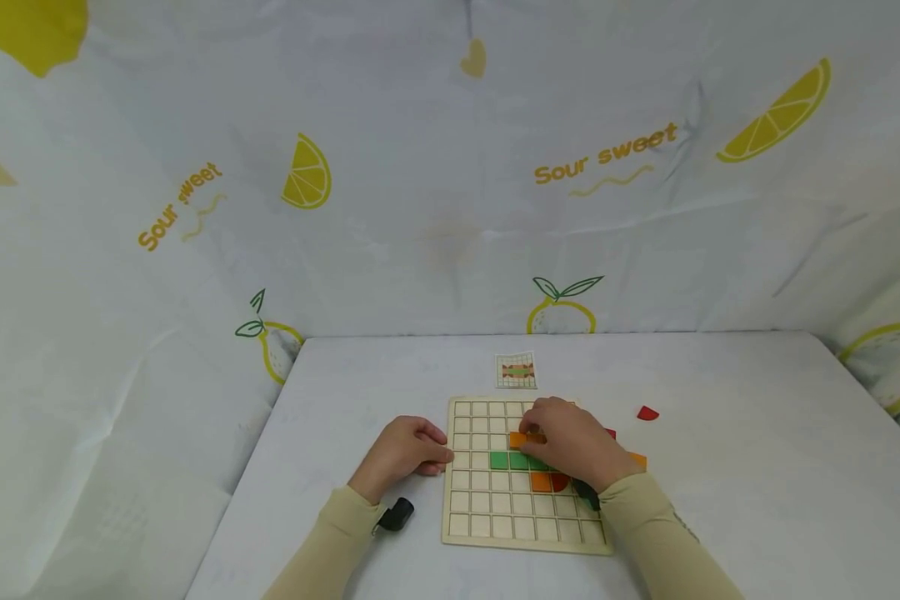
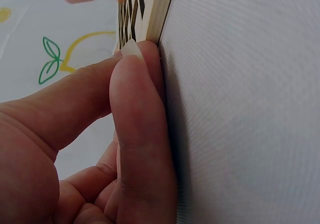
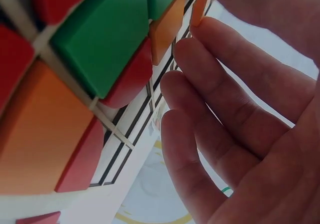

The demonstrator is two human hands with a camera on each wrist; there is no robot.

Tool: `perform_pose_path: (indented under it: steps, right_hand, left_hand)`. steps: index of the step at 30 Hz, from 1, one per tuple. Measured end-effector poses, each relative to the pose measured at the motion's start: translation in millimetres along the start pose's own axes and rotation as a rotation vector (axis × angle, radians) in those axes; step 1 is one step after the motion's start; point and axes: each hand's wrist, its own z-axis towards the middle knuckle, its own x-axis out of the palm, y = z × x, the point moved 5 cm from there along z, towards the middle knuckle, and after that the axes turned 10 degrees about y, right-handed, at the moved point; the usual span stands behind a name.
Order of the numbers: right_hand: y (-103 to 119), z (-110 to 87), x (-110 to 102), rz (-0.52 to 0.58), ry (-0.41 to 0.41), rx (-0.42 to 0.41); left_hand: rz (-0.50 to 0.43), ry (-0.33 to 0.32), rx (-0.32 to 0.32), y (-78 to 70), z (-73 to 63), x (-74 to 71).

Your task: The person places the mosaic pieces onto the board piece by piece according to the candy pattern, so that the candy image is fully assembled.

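A pale wooden grid board [image 1: 480, 502] lies flat on the table. My left hand [image 1: 408, 450] is at its left edge; in the left wrist view the thumb [image 2: 137, 114] and forefinger pinch the board's edge [image 2: 159, 13], other fingers curled. Over the board's upper right part, my right hand [image 1: 576, 437] pinches an orange square tile [image 3: 199, 6] between thumb and forefinger. Beneath it runs a row of green square tiles [image 1: 499, 460]. Below that row are an orange tile [image 1: 541, 482] and a red quarter-round tile [image 1: 560, 482]. My right hand hides part of the pattern.
Behind the board lies a small pattern card [image 1: 516, 371]. A red quarter-round piece [image 1: 648, 413] lies loose to the right. Close to the right wrist show another orange piece [image 1: 639, 459] and a red piece [image 1: 611, 433]. A lemon-print cloth [image 1: 420, 167] hangs behind the table.
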Motion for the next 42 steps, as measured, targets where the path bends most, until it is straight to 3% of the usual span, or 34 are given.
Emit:
perform_pose_path:
  steps: [27, 34, 42]
  right_hand:
    - [3, -3.0, -1, 0.009, -0.021, -0.058]
    - [-12, -27.3, -10, -0.002, -0.011, -0.001]
    - [-42, -71.5, -21, -0.067, 0.029, 0.11]
  left_hand:
    - [-0.01, 0.006, 0.0, -3.1, -2.1, 0.1]
    - [0.001, 0.009, -0.006, -3.9, -1.1, 5.0]
    - [0.022, 0.005, 0.0, -1.6, -1.7, 1.1]
